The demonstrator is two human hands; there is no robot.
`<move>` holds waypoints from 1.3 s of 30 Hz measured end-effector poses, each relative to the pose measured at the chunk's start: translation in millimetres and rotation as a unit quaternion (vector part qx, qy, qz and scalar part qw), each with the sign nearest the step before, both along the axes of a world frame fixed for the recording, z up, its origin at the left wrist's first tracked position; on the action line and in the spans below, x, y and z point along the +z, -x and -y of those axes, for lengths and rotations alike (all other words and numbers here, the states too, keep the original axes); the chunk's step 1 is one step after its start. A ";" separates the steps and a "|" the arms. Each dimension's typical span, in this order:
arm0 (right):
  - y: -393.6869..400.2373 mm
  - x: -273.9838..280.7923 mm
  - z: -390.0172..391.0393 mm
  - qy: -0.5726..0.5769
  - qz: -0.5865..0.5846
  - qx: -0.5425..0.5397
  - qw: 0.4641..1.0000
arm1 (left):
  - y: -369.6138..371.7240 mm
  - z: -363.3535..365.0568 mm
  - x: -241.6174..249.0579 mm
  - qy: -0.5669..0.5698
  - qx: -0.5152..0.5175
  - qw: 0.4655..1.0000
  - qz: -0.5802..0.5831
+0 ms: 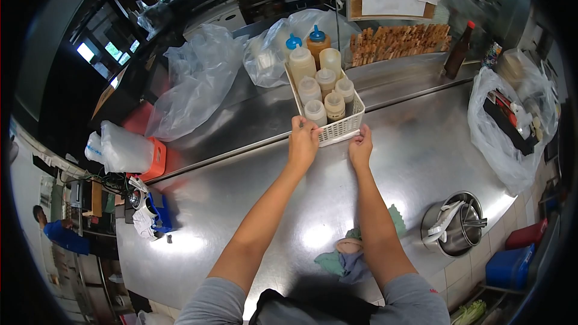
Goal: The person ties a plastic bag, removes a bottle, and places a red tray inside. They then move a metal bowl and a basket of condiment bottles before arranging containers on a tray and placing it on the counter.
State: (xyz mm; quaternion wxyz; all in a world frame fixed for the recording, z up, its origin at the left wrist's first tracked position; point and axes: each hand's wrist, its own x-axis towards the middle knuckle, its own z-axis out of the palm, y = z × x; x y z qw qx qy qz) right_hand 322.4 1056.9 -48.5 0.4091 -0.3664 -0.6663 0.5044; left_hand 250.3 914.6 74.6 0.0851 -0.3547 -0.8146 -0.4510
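Note:
A white perforated plastic basket (342, 130) full of squeeze bottles sits at the far side of the steel counter, over the seam by the raised ledge. My left hand (304, 142) is closed on its near left corner, fingers curled at the rim. At the near right corner, my right hand (360, 146) grips the basket low down, its fingers partly hidden. Inside stand several pale squeeze bottles (309, 90). Toward the back are a blue-capped bottle of brown sauce (318, 45) and another blue cap (293, 41).
Crumpled cloths (349, 263) lie under my right forearm. A steel pot (451, 225) with utensils stands at right, near a plastic bag (512, 126) of items. A brown bottle (459, 51) is on the ledge. At left are an orange container (158, 159) and a person (63, 235) in blue.

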 end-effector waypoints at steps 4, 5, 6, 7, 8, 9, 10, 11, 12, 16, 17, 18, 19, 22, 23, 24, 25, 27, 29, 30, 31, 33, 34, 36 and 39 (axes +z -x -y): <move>5.9 -1.2 -14.7 0.028 0.027 0.027 0.999 | 2.7 1.8 3.1 -0.004 -0.014 1.000 0.013; 5.6 0.8 -18.0 0.007 0.037 0.025 0.999 | 3.3 0.1 5.4 -0.004 -0.016 1.000 0.010; 8.1 -9.3 -25.3 0.007 0.036 0.023 0.999 | 2.3 -2.2 6.7 -0.007 -0.008 1.000 0.002; 12.3 -18.8 -33.4 0.020 0.019 0.071 0.997 | 0.6 -5.4 7.7 -0.011 0.000 1.000 -0.005; 12.9 -18.7 -38.8 0.034 0.004 0.119 0.992 | 0.7 -7.8 6.1 -0.012 -0.003 1.000 -0.005; 12.8 -19.3 -43.5 0.034 0.004 0.115 0.993 | 2.1 -8.3 4.7 -0.025 -0.003 0.999 -0.022; 14.0 -20.7 -45.7 0.037 0.003 0.125 0.991 | 3.3 -8.1 2.9 -0.036 -0.003 0.999 -0.040; 13.8 -17.2 -43.5 0.041 0.003 0.136 0.990 | 3.3 -7.7 1.9 -0.034 -0.005 0.999 -0.039; 12.7 -14.5 -39.2 0.044 0.004 0.135 0.990 | 2.8 -6.2 0.6 -0.031 0.002 0.999 -0.021; 12.9 0.3 -13.0 0.013 0.044 0.012 0.999 | 0.3 1.2 -3.4 -0.031 0.008 0.999 -0.003; 13.3 2.2 -7.6 -0.005 0.034 -0.038 0.999 | 1.5 2.0 -3.5 -0.031 0.011 0.999 -0.004; 12.8 4.6 -5.4 -0.005 0.034 -0.035 0.999 | 2.5 1.9 -4.1 -0.034 0.009 0.999 -0.007; 11.5 6.9 -4.3 0.030 0.036 -0.021 0.999 | 3.6 1.4 -4.9 -0.038 0.005 0.999 -0.010; 12.9 -3.3 4.6 0.041 -0.009 0.034 0.999 | 0.9 -4.1 8.7 -0.009 0.006 1.000 -0.007; 13.0 -7.7 10.0 0.022 -0.058 0.073 0.995 | 1.6 -6.1 11.4 -0.012 0.007 1.000 -0.005; 11.0 0.3 19.5 0.021 -0.055 0.072 0.996 | 2.3 -8.7 12.4 -0.010 0.014 1.000 -0.014; 8.5 7.6 31.2 -0.046 -0.014 0.049 0.998 | 1.0 -10.7 12.5 -0.006 0.020 0.999 -0.024; 6.0 23.7 45.3 -0.112 0.027 0.024 0.993 | 1.6 -11.9 7.7 -0.016 0.020 1.000 -0.010; 11.7 32.4 50.7 -0.084 0.122 -0.017 0.989 | 3.1 -12.2 10.3 -0.023 0.019 1.000 -0.005; 14.4 31.6 51.6 -0.080 0.119 -0.018 0.989 | 1.1 -11.5 12.9 -0.016 0.019 1.000 0.000; 15.9 30.6 52.3 -0.086 0.130 -0.036 0.987 | -0.3 -9.8 15.3 -0.010 0.019 1.000 0.006; 18.6 14.0 45.0 -0.091 0.144 -0.052 0.984 | 1.0 -6.9 16.8 -0.001 0.015 1.000 0.001; 19.2 -1.0 32.0 -0.066 0.108 -0.014 0.992 | 0.9 -5.7 17.0 0.004 0.011 1.000 -0.004; 12.4 -7.7 0.7 0.021 0.081 0.069 0.994 | 1.5 -4.8 16.4 0.007 0.010 1.000 0.006; 5.8 4.8 -36.1 -0.110 0.123 0.142 0.976 | 3.3 -6.8 19.7 0.009 0.007 1.000 0.019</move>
